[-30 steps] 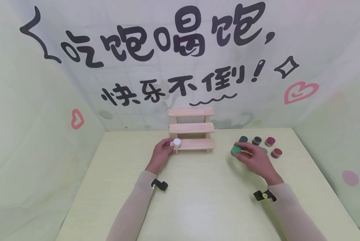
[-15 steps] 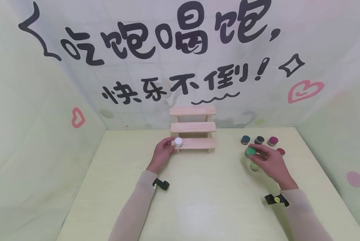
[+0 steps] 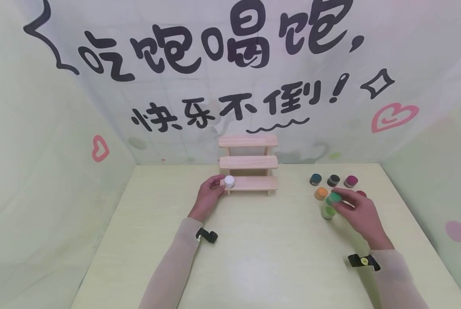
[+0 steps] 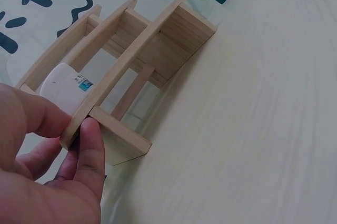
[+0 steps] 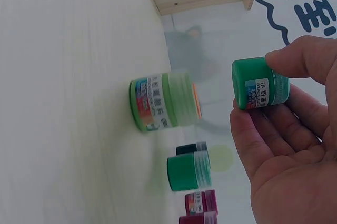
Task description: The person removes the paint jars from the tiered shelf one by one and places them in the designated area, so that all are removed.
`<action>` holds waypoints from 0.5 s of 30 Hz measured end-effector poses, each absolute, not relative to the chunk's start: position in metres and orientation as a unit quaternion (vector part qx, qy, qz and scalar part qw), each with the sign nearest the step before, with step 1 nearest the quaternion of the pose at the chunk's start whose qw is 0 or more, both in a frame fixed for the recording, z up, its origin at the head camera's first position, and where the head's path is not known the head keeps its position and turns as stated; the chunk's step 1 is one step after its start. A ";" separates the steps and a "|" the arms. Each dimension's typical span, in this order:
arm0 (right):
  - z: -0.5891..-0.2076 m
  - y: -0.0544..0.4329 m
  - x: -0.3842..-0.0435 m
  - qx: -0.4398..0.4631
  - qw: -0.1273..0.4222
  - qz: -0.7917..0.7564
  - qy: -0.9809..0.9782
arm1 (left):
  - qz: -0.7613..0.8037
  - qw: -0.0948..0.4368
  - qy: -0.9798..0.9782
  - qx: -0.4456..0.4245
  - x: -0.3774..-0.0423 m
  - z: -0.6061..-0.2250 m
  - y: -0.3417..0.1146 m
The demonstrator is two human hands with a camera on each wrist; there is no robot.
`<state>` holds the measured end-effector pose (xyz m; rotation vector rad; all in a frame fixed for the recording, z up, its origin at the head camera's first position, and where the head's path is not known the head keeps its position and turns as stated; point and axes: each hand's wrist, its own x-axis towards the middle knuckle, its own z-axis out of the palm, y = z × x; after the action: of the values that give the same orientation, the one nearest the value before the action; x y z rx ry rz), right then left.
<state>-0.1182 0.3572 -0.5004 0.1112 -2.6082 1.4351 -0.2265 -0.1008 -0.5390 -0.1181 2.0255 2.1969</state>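
My left hand pinches the left end of the lowest board of a small three-tier wooden display stand. Its digits lie above and below that board in the left wrist view. On the same board, right by the fingers, a white paint jar stands upright; I cannot tell whether they touch it. Held between thumb and fingers of my right hand is a green paint jar, raised above the table. A light green paint jar stands near it, with an orange paint jar behind.
Behind these stand a blue-green jar, a black jar and a magenta jar. Another green jar shows in the right wrist view; a dark red jar is partly hidden by my hand. Cloth walls enclose the table.
My right hand has moved right with the green jar, uncovering the orange and light green jars. My left hand stays at the stand. The head view has shifted slightly.
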 end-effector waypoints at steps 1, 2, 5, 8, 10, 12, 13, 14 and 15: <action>-0.501 0.358 -0.117 0.033 0.083 0.481 -0.872 | 0.732 0.075 0.676 -0.038 -0.226 -0.539 -0.101; -0.501 0.360 -0.116 0.031 0.084 0.483 -0.871 | 0.731 0.074 0.677 -0.037 -0.226 -0.539 -0.101; -0.503 0.365 -0.113 0.023 0.084 0.491 -0.867 | 0.729 0.071 0.680 -0.036 -0.226 -0.539 -0.101; -0.506 0.372 -0.109 0.016 0.079 0.500 -0.862 | 0.728 0.071 0.681 -0.038 -0.226 -0.539 -0.101; -0.509 0.378 -0.106 0.007 0.074 0.500 -0.863 | 0.728 0.073 0.681 -0.038 -0.226 -0.539 -0.101; -0.511 0.385 -0.104 -0.003 0.067 0.497 -0.865 | 0.727 0.073 0.682 -0.037 -0.225 -0.539 -0.101; -0.513 0.389 -0.103 -0.009 0.063 0.492 -0.869 | 0.727 0.073 0.682 -0.036 -0.225 -0.539 -0.101; -0.514 0.392 -0.102 -0.015 0.057 0.486 -0.872 | 0.726 0.073 0.683 -0.035 -0.225 -0.539 -0.101; -0.515 0.394 -0.102 -0.022 0.051 0.478 -0.876 | 0.726 0.073 0.683 -0.034 -0.225 -0.539 -0.101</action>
<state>-0.1017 0.3944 -0.5153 -0.0669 -2.6680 1.4559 -0.2251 -0.1012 -0.5387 -0.1019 2.0504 2.1819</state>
